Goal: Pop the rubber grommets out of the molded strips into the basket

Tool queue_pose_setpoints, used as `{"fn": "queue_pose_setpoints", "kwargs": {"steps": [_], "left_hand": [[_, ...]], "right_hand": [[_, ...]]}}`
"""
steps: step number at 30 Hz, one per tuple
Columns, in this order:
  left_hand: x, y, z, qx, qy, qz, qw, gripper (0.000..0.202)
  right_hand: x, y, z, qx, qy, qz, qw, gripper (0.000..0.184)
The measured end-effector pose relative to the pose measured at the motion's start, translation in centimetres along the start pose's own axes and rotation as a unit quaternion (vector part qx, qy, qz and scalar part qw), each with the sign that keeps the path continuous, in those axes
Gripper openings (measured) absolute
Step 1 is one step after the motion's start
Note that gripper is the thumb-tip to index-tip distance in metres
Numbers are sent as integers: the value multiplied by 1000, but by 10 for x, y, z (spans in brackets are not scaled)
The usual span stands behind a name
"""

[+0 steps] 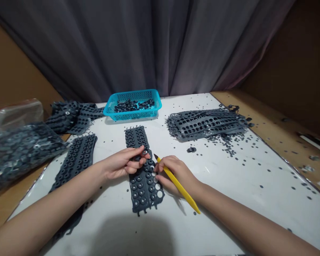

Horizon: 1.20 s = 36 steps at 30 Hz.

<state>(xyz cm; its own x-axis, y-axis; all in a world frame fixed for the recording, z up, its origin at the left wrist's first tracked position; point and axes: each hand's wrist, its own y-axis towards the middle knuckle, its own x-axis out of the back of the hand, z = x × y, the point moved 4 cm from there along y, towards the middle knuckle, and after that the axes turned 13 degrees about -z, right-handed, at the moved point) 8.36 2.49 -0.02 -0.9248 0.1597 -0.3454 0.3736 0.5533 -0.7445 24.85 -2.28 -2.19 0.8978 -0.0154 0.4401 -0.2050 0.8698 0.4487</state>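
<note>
A dark rubber sheet (pixel 141 185) with rows of moulded ring-shaped parts lies lengthwise in front of me. Along its right edge several round holes show the white table. Above the sheet, my left hand (pixel 125 163) pinches a small dark rubber ring (pixel 145 153) between thumb and fingertips. My right hand (pixel 176 172) is closed around a slim yellow tool (pixel 182 190) with a dark pointed tip, which points toward the left fingertips. The right fingers are close to the sheet's right edge; whether they touch it is unclear.
A blue basket (pixel 133 115) of small dark parts stands at the back. More moulded sheets (pixel 74 156) lie left, beside a clear bag (pixel 21 153) of parts. Punched-out sheets (pixel 208 124) are stacked at right, with small dark discs scattered over the white table (pixel 216 213).
</note>
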Motion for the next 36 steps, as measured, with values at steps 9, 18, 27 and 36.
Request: {"fn": "queue_pose_setpoints", "kwargs": {"steps": [9, 18, 27, 36], "left_hand": [[-16, -1, 13, -45, 8, -23, 999, 24], [-35, 2, 22, -84, 87, -26, 992, 43], [-37, 20, 13, -89, 88, -54, 991, 34], [14, 46, -152, -387, 143, -224, 883, 27]], "right_hand": [[22, 1, 12, -26, 82, -208, 974, 34], [25, -1, 16, -8, 111, -223, 968, 29], [47, 16, -4, -60, 96, -256, 960, 22], [96, 31, -38, -32, -124, -239, 962, 18]]}}
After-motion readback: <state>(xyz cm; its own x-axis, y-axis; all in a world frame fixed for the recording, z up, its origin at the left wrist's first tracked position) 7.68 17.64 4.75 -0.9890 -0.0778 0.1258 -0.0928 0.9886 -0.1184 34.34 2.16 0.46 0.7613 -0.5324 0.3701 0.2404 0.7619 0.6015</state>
